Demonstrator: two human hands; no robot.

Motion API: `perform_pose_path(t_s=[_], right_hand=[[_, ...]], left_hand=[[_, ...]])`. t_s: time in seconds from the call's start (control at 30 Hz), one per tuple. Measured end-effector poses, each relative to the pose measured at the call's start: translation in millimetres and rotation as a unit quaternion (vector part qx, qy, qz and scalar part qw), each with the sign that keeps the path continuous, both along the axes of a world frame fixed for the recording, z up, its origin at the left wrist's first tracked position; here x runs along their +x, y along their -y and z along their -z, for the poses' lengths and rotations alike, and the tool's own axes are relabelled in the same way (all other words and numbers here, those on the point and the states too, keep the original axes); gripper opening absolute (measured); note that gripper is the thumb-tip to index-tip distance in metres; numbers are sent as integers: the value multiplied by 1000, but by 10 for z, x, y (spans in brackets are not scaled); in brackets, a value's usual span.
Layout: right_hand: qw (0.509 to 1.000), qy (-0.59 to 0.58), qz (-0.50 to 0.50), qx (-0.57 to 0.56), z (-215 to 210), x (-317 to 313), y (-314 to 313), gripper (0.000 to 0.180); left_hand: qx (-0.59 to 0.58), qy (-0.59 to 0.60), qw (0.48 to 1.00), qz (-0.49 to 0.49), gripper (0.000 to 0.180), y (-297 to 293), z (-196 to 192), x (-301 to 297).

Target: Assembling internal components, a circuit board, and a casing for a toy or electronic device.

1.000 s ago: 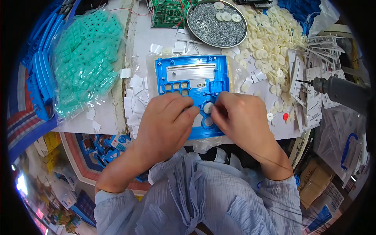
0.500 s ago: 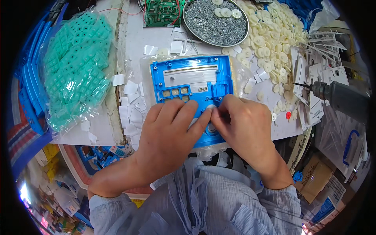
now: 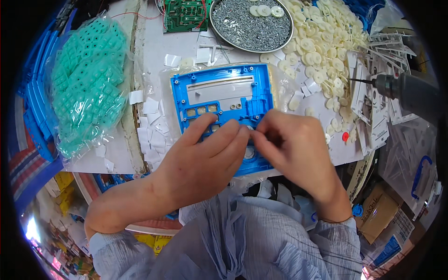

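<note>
blue plastic casing [image 3: 227,112] at the near edge

on the white tabletop [image 3: 157,44], a glossy bag of teal keypads [image 3: 88,88] bulges along the left edge. the ribbed casing lies inner side up. the left hand [image 3: 205,156] curls over it, grip unclear; the right hand [image 3: 294,147], pinch narrow, meets a white disc [image 3: 250,127]; whether held is hidden.

Teal keypads [image 3: 88,74]: heaped inside a clear plastic bag [image 3: 84,149], at left
Circuit board [image 3: 183,16]: green, crossed by a red wire [image 3: 204,17]
Round tray [image 3: 256,51]: full of small silvery screws [image 3: 245,30] — right of the board
Power screwdriver [image 3: 413,93]: dark, bit pointing left
Red disc [image 3: 345,136]: small, just beside white plastic frames [image 3: 375,135]
Cardboard box [image 3: 375,214]: brown — lower right
</note>
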State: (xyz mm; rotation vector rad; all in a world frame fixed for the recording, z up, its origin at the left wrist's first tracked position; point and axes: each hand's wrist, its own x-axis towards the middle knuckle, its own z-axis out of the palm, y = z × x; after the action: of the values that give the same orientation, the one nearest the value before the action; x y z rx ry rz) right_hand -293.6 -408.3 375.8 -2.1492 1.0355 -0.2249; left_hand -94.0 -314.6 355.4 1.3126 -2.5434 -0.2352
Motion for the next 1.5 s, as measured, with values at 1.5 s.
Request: perform_pose_path(t_s=[1.5], right_hand=[[898,325,235,-179,-752,-862,546,19]], left_hand=[[84,107,989,-52,52,-39,-244,-299]])
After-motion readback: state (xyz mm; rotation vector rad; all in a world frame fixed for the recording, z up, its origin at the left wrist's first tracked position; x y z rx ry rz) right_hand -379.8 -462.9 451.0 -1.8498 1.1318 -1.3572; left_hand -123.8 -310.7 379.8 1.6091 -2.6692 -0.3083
